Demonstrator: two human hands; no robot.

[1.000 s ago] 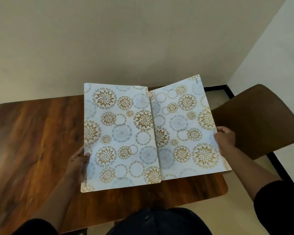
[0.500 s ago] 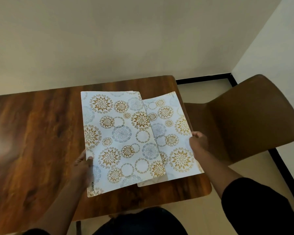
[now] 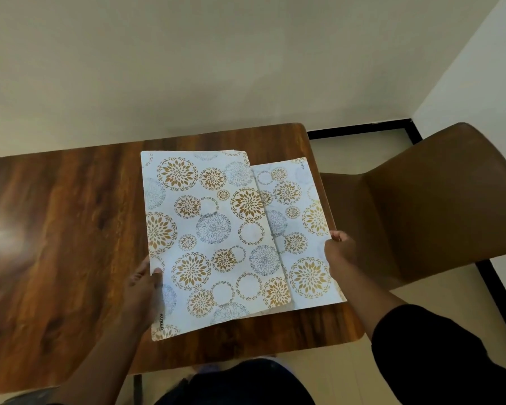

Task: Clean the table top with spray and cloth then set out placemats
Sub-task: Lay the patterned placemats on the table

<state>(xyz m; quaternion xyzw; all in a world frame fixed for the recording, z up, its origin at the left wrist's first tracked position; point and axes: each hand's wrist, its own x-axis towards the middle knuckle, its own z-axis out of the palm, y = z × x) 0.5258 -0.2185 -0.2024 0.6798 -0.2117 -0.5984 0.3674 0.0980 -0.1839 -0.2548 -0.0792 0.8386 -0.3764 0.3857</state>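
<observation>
Over the right end of the table [image 3: 70, 229], two placemats are being parted. The left placemat [image 3: 211, 238], white with gold and grey flower rings, overlaps the inner edge of the right placemat [image 3: 301, 229], which carries the same print and reaches toward the table's right edge. The left hand [image 3: 142, 290] pinches the left placemat at its left edge, thumb on top, fingers hidden beneath. The right hand [image 3: 338, 249] grips the right placemat at its right edge, fingers curled over the sheet. Each hand takes an outer edge, and that looks deliberate: pulling from opposite sides would slide one sheet off the other without creasing either. Thin extra edges peek out at the left placemat's far corner, so it may be a small stack; how many sheets, I cannot tell.

Writing now: along the near left corner of the left placemat, black capitals read "KUBER", running up the edge. A small mark sits at the far right corner of the right placemat, too small to read.

No spray or cloth is in view, so wiping seems done and the setting-out is under way. Beyond the table's right edge stands a brown chair [image 3: 438, 206], close alongside. Dark sleeves and clothing fill the near side.
</observation>
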